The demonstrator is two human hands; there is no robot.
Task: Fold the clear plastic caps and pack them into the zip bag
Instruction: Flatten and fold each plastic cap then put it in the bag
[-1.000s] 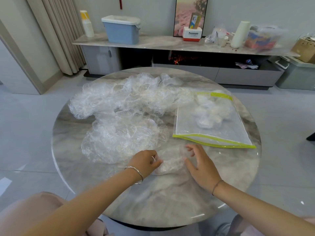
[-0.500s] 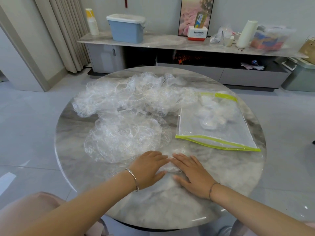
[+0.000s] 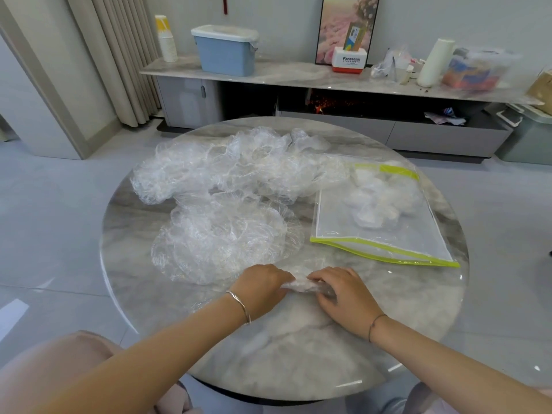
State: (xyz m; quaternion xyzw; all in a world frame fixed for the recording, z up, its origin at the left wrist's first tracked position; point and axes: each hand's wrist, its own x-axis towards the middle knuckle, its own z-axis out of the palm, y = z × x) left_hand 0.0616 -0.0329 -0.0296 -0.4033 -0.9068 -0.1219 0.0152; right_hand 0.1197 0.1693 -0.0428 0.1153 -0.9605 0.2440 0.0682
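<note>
- The folded cap (image 3: pixel 301 285) I'm on right now is a narrow crumpled strip lying on the table (image 3: pixel 298 348) near the front edge, right between my two hands.
- My left hand (image 3: pixel 263 286) has its fingers curled round the strip's left end, and my right hand (image 3: pixel 343 294) is curled over the right end. So both are clamped on it.
- As I read it, the step is squashing that strip into a tight little bundle. Press it down on the marble as you fold, because this thin film traps air and I'd expect it to puff open once you ease off.
- Bring one end over the other, then pin it with one hand so the other is free for the bag.
- The zip bag (image 3: pixel 343 231) lies flat just beyond my right hand, with a few whitish bundles already at its far end. The near green edge looks slightly parted, so I take that for the mouth, though I can't tell how wide it is. I'd lift the top lip and slide the bundle in deep.
- A spread-out cap (image 3: pixel 221 234) sits just beyond my left hand, so mind you don't drag it along.
- Behind that is the loose pile (image 3: pixel 227 174) of caps, so plenty left to do.
</note>
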